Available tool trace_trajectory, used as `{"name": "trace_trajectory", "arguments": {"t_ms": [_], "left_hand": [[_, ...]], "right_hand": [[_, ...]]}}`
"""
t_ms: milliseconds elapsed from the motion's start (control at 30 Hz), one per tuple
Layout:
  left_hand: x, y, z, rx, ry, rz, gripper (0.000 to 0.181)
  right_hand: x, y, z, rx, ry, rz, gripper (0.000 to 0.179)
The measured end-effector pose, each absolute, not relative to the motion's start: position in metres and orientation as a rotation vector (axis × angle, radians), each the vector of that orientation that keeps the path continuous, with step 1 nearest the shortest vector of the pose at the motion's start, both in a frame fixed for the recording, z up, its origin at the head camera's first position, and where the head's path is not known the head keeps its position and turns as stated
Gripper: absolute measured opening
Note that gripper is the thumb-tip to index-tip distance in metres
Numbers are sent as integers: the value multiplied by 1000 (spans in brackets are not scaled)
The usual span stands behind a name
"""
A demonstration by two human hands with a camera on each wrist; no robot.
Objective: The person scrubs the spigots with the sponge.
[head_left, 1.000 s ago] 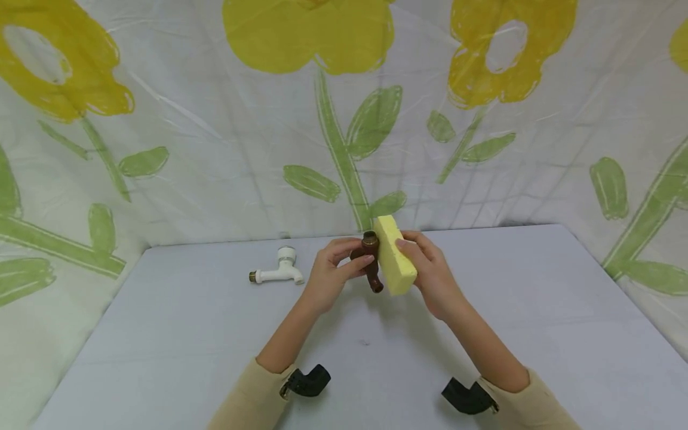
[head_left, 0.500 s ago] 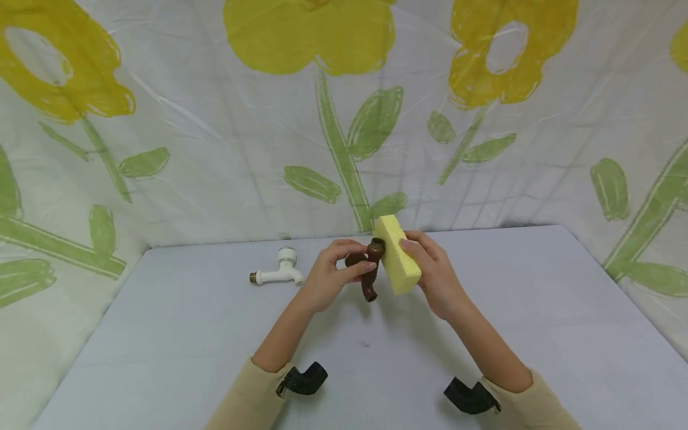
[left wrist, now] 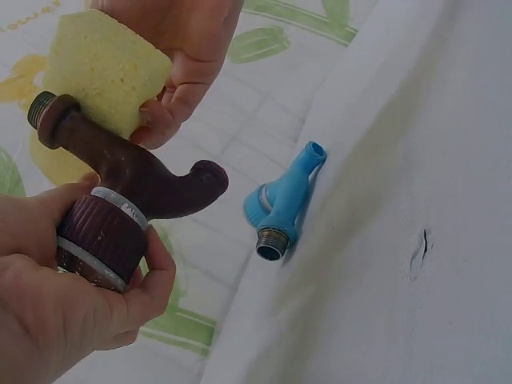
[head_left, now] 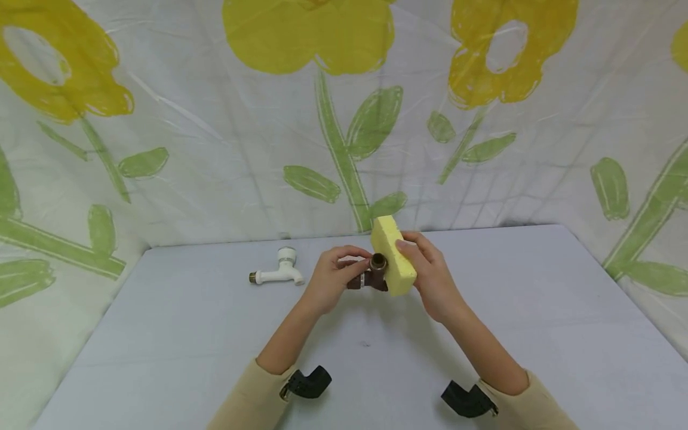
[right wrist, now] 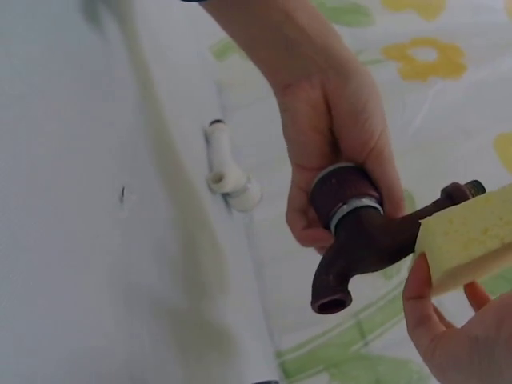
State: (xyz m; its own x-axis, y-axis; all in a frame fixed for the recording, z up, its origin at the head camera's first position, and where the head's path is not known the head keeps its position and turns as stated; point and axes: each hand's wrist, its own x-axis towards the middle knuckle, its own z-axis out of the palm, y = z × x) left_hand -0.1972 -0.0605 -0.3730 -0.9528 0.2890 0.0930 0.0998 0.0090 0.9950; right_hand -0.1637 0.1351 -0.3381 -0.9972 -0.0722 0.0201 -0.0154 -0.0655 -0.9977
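Note:
My left hand [head_left: 329,279] grips a dark brown faucet [head_left: 378,267] by its ribbed round knob, above the table. In the left wrist view the faucet [left wrist: 132,176] shows its threaded inlet at the upper left and its curved spout to the right. A yellow sponge block [head_left: 394,257] is pinched between the thumb and fingers of my right hand [head_left: 436,280]. The sponge [right wrist: 468,232] lies against the faucet's pipe near the threaded end in the right wrist view. Part of the knob is hidden by my left fingers.
A white faucet [head_left: 279,274] with a brass thread lies on the table [head_left: 188,316], left of my hands. The left wrist view has a blue faucet [left wrist: 288,196] on the tabletop, hidden in the head view. A flower-printed sheet [head_left: 215,149] hangs behind the table.
The brown faucet has turned in my left hand: its threaded end pointed upward before and now faces the head camera. The sponge stays beside it, shifted only slightly.

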Motion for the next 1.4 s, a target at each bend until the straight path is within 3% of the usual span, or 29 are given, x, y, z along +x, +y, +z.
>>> {"name": "trace_trajectory", "arguments": {"t_ms": [200, 500, 933, 1233, 1400], "left_hand": [[-195, -59, -371, 395, 2280, 1948, 19], [-194, -64, -362, 282, 2222, 1902, 50], [-201, -87, -351, 325, 1877, 2048, 12], [-206, -98, -345, 382, 1712, 2184, 37], [-207, -101, -345, 450, 1640, 2246, 36]], "right_hand": [[-162, 132, -340, -145, 2198, -2217, 35], [-165, 141, -337, -152, 2236, -2181, 40], [-171, 154, -334, -32, 2230, -2150, 44], [-172, 160, -332, -75, 2240, -2100, 47], [-171, 161, -331, -158, 2289, -2060, 46]]}}
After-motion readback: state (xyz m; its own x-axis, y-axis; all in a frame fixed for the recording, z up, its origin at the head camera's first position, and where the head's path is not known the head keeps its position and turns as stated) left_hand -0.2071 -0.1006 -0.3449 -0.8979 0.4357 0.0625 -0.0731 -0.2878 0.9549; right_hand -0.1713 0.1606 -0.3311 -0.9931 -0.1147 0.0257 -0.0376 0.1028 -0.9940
